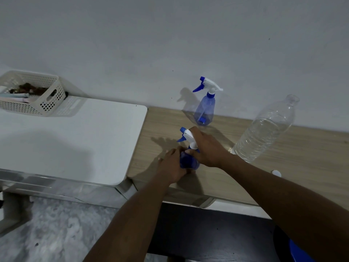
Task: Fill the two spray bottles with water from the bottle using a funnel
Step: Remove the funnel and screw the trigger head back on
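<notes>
Two grips | left hand (172,164): spray bottle (187,162) body | right hand (206,148): neck

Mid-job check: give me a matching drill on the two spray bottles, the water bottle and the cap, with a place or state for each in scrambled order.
Things
1. near spray bottle
2. far spray bottle
3. water bottle
4. white cap

States
A. lies loose on the wooden table
B. stands alone at the back, untouched
C. gripped by the left hand and the right hand
D. stands uncapped, holding water

Pairs: 1-C, 2-B, 3-D, 4-A
</notes>
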The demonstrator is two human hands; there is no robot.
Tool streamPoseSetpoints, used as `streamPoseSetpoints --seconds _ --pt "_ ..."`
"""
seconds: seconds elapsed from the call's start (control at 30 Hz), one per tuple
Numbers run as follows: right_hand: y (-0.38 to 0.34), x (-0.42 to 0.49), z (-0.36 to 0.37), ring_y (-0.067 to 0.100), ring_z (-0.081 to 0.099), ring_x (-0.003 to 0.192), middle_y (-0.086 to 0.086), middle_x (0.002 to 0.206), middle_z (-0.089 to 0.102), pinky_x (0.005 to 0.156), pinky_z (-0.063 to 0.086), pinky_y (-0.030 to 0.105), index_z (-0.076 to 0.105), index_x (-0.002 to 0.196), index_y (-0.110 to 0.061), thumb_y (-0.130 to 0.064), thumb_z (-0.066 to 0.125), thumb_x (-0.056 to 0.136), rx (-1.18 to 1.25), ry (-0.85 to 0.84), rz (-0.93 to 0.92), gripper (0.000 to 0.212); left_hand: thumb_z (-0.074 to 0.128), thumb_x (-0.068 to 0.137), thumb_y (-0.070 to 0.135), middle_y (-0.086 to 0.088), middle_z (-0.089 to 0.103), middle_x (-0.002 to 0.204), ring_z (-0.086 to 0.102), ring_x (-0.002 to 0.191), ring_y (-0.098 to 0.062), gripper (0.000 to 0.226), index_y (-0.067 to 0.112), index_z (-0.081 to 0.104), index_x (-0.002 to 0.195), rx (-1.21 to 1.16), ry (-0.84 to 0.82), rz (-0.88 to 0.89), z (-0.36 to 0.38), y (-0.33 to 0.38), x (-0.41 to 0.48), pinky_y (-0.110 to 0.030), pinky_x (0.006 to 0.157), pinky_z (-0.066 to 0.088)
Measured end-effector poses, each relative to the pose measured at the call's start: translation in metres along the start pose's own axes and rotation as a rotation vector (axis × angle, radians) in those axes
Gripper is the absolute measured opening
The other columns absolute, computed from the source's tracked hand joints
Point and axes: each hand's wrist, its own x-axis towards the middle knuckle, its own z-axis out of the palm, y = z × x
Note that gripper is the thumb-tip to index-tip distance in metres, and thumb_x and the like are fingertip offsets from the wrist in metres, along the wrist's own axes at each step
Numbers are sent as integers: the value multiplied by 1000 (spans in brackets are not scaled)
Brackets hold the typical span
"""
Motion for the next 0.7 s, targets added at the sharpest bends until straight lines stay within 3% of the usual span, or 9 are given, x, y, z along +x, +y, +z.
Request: streamPoseSetpoints --seconds 0.13,0.27,0.37,0.53,0.7 --pt "-3 1 0 21 58 88 1 110 60 76 51 38 43 128 -17 -58 73 79 -61 44 -2 70 74 73 50 7 56 129 52 123 -21 66 43 37 128 22 -8 15 1 0 1 -54 102 45" --pt "-3 -2 -2 24 59 92 5 112 61 78 53 42 40 127 -17 -32 74 83 -22 7 -2 57 76 72 50 8 61 123 58 117 -20 64 44 39 124 10 13 8 0 1 0 -54 101 46" --pt "-8 -2 0 22 60 87 7 109 63 74 50 37 41 124 -15 -33 74 86 -11 9 62 54 78 69 55 9 62 121 59 114 -19 68 47 37 123 16 2 12 1 1 0 -54 100 47" --pt "-12 -5 4 24 60 89 6 108 62 78 53 45 44 120 -15 -37 74 85 50 63 133 50 79 65 49 10 62 121 60 114 -18 73 45 41 127 -43 -34 20 -2 1 1 -51 100 48" --pt "-6 -13 4 11 56 70 -4 82 63 63 45 22 59 95 -16 -36 87 72 411 233 292 42 96 60 19 6 64 117 62 108 -14 75 25 56 123 -402 -195 1 -16 10 -7 -32 95 52"
